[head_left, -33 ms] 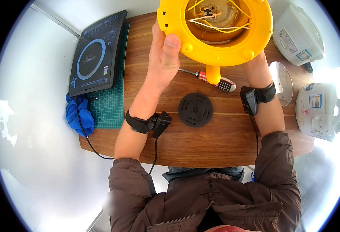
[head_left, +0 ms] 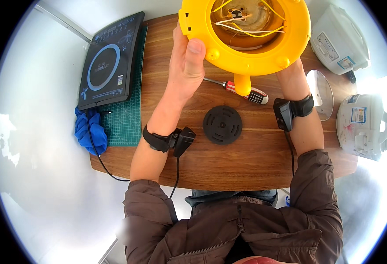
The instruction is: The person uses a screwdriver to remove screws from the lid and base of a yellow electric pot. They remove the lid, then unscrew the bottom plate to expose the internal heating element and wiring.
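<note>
Both my hands hold up a round yellow plastic appliance housing (head_left: 255, 66), its open underside toward me. Inside it, yellow and white wires (head_left: 257, 32) cross in front of a metal plate. My left hand (head_left: 188, 66) grips the left rim, the thumb pressed on the front and the other fingers mostly behind. My right hand (head_left: 291, 75) reaches behind the right side, its fingers hidden by the housing. A stubby yellow leg (head_left: 242, 83) sticks out toward me. Below it on the table lie a red, white and black-handled screwdriver (head_left: 251, 93) and a black slotted round cover (head_left: 222, 125).
At the left, a black induction cooker (head_left: 107, 66) lies tilted over a green cutting mat (head_left: 132, 125), beside a blue cloth (head_left: 90, 132). On the right are two white rice cookers (head_left: 334, 42) and a glass lid (head_left: 321, 94). Cables run from both wrist devices (head_left: 182, 141).
</note>
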Available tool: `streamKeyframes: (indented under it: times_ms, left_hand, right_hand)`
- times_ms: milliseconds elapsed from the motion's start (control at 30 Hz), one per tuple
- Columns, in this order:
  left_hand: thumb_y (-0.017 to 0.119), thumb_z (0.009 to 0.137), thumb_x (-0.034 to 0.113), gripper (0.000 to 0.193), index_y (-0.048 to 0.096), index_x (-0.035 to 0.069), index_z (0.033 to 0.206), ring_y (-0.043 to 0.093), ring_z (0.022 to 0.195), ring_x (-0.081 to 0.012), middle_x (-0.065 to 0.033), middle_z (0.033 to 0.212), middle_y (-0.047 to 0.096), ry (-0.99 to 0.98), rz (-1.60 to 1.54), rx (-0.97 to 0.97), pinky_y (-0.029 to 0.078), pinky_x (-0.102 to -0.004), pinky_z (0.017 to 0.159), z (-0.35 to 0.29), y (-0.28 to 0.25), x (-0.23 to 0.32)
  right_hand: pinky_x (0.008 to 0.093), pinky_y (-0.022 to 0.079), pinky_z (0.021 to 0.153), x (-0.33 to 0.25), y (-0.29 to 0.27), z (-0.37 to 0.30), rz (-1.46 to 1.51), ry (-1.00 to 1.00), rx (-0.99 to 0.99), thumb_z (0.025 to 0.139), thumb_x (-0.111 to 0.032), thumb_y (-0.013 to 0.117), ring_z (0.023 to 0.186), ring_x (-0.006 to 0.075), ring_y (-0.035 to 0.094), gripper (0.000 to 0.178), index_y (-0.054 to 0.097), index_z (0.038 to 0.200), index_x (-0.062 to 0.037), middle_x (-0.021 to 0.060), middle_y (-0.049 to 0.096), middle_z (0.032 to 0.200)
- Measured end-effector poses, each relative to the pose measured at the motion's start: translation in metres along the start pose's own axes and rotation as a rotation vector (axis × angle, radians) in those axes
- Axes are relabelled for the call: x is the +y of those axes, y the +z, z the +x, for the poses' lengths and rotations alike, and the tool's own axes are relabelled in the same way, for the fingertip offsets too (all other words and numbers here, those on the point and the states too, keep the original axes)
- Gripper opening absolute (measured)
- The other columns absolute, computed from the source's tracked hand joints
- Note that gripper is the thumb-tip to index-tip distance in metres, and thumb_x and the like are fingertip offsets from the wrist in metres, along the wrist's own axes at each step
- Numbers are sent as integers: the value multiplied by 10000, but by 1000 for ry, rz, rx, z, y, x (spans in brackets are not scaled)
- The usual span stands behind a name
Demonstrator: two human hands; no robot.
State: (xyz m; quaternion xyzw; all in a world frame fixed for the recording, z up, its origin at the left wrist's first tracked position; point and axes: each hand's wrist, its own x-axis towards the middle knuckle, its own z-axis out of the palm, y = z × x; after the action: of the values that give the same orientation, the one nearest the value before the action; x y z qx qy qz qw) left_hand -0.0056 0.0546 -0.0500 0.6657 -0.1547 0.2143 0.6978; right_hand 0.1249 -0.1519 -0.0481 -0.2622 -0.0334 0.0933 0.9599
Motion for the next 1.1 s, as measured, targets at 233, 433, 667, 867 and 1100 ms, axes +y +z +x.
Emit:
streamKeyframes:
  times_ms: [233,433,667,867,1100]
  left_hand:
    - [513,1037,678,782,414,65,1512,458,1251,-164,-44,1362,442,34,18,2,349,-355,1123,0,-2,-2]
    - [541,1028,669,805,393,59,1530,460,1286,-166,-50,1380,457,18,-5,-17,354,-348,1134,2,1,6]
    - [554,1009,698,901,332,45,1589,475,1327,-178,-64,1437,471,27,-19,-32,368,-354,1153,2,6,10]
    - [419,1064,689,770,447,78,1533,511,1353,-167,-21,1436,570,99,-42,23,372,-364,1171,6,-9,-7]
    - [410,1161,402,502,496,68,1526,580,1304,-145,-51,1385,634,-125,-165,200,454,-319,1104,6,-9,-5]
  right_hand:
    - [377,618,843,2,0,-3,-9,7,3,1041,-194,621,915,265,728,329,646,1272,38,150,735,1066]
    - [377,620,840,4,0,-7,-22,11,7,1051,-201,611,915,263,730,326,647,1268,39,148,737,1070]
    - [377,622,838,8,-1,-10,-32,20,19,1063,-209,598,914,262,732,323,648,1262,40,145,738,1074]
    - [377,624,836,16,-1,-12,-27,49,23,1072,-216,588,914,260,734,323,649,1258,41,144,740,1077]
    - [377,627,833,20,-2,-13,-32,77,34,1084,-224,575,913,258,736,323,650,1252,42,141,741,1081]
